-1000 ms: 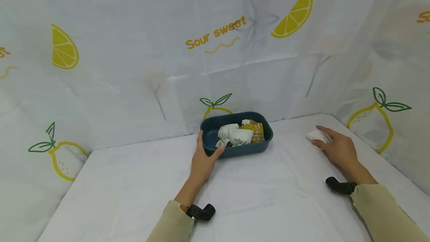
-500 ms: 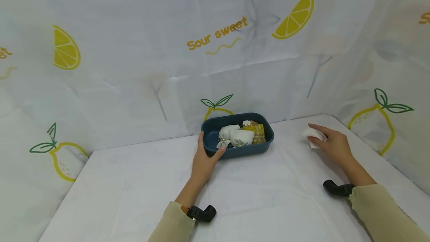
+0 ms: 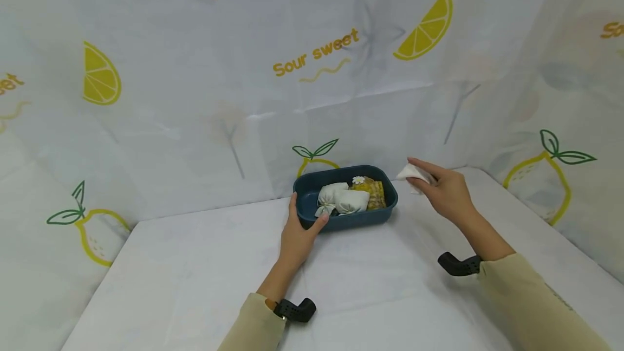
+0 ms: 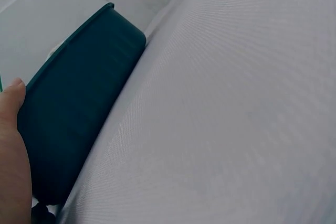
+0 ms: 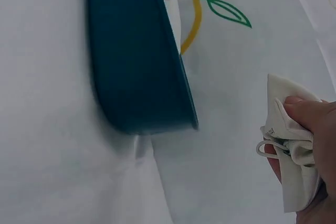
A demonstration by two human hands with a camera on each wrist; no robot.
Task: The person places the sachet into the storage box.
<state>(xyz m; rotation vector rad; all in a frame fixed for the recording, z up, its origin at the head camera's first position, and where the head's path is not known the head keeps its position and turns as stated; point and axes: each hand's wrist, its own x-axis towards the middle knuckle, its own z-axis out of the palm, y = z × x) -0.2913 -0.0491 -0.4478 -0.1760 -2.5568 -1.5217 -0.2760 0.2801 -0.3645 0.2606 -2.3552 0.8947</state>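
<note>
My left hand grips the left end of a dark blue plastic bin, thumb at its front rim and fingers along its left side. Inside the bin lie two white cloth pouches with gathered necks and a yellow patterned pouch with a white flower. My right hand pinches a folded white cloth pouch in the air, just right of the bin. A thin cord loop sticks out of this pouch in the right wrist view. The left wrist view shows only the thumb side of my left hand.
A white cloth covers the table. Behind the bin stands a white curtain with lemon prints, which also runs along the right side. Black wrist cameras sit on both wrists.
My right hand has lifted the white pouch off the table at the right and carried it left, towards the bin. My left hand has stayed on the bin.
</note>
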